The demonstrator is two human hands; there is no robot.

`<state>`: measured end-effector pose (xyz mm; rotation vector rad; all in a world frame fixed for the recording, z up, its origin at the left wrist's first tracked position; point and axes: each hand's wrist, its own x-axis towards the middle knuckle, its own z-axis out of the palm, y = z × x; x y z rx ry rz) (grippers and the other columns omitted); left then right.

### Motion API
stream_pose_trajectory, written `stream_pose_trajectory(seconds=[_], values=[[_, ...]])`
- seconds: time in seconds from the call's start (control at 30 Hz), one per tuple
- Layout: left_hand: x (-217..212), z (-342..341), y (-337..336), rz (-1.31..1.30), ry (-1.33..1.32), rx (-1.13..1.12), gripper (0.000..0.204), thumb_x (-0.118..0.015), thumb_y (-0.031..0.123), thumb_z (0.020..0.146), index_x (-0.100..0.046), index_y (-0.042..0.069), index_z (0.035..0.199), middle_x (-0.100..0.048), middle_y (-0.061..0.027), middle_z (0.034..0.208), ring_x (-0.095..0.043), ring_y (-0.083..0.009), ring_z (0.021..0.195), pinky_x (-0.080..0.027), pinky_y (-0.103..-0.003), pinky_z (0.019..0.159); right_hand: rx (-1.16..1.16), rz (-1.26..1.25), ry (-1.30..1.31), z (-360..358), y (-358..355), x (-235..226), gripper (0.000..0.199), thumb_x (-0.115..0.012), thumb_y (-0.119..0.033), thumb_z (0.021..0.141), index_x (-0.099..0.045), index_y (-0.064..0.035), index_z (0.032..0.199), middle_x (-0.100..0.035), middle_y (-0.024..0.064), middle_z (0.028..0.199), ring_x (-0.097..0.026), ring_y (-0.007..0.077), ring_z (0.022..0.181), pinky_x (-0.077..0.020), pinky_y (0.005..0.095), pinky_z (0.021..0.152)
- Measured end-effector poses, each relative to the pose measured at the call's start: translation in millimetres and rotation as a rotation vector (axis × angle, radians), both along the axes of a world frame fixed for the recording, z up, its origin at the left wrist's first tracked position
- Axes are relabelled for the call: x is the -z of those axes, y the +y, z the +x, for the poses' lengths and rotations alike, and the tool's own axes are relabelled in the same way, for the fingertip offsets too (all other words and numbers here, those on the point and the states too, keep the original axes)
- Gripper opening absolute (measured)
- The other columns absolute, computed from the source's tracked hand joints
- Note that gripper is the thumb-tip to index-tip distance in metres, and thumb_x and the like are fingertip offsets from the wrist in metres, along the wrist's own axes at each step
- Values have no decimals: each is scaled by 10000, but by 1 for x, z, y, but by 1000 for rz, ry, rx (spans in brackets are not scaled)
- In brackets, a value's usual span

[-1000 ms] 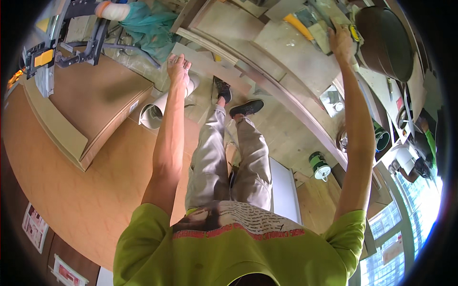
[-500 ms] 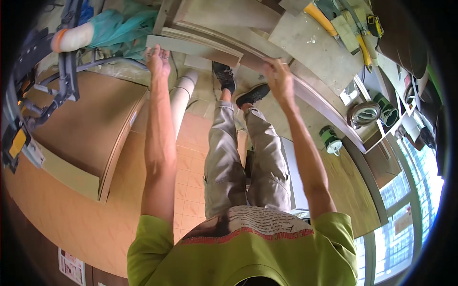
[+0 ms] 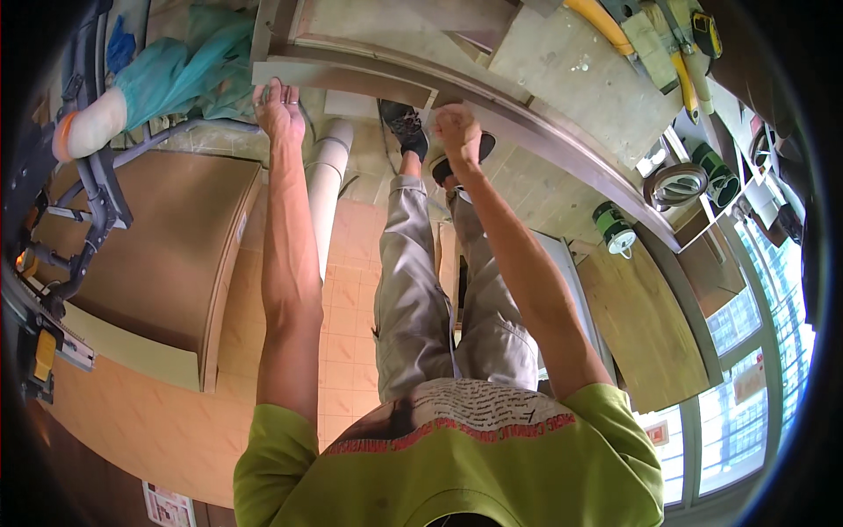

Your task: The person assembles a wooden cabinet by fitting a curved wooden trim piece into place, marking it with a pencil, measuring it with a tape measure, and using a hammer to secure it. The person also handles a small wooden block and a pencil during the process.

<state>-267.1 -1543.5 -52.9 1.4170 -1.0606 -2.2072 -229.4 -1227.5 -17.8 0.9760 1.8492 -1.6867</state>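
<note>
A long, thin grey-brown board [image 3: 351, 83] lies along the front edge of the wooden frame [image 3: 386, 63] on the bench. My left hand [image 3: 279, 112] has its fingers curled up at the board's left end, gripping its near edge. My right hand [image 3: 458, 133] is closed beside the board's right end, above my shoe. Its fingertips are bunched together, and whatever they may hold is hidden.
A white pipe [image 3: 328, 176] stands between my left arm and legs. Left are a large brown panel [image 3: 145, 246] and a hose with teal cloth [image 3: 171, 83]. Tools, including a tape measure [image 3: 705, 35], lie far right. A green-and-white can [image 3: 614, 227] sits right.
My right hand has moved left and closed beside the board's right end. My left hand stays at the board's left end; the whole view has shifted slightly.
</note>
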Motion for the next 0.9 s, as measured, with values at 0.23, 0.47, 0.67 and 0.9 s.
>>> stream_pose_trajectory(seconds=[0.23, 0.47, 0.67, 0.9], values=[[6, 3, 7, -11, 3, -1, 359, -702, 19, 885, -490, 112, 1160, -627, -92, 1063, -603, -239, 966, -544, -439, 873, 494, -279, -359, 4, -51, -7, 293, -692, -214, 910, -605, 55, 987, -666, 146, 801, -662, 204, 627, -594, 311, 579], [4, -1, 10, -12, 19, 22, 411, -722, 25, 873, -468, 109, 1185, -625, -97, 1055, -609, -240, 959, -551, -439, 870, 810, -531, -372, 12, -67, 30, 226, -636, -151, 936, -586, 33, 1059, -668, 169, 927, -706, 274, 810, -633, 364, 693], [8, 1, 12, 2, 7, -17, 429, -732, 25, 866, -466, 111, 1191, -628, -102, 1053, -617, -245, 959, -555, -440, 873, 875, -526, -385, 0, -68, 23, 170, -637, -121, 938, -592, 6, 1042, -676, 144, 882, -685, 246, 717, -608, 346, 609], [11, 2, 9, -6, -13, -12, 413, -735, 36, 867, -465, 111, 1169, -632, -109, 1068, -623, -256, 957, -558, -453, 880, 835, -486, -389, -2, -68, 21, 204, -650, -136, 935, -606, 12, 1069, -688, 159, 912, -699, 255, 729, -624, 345, 627]])
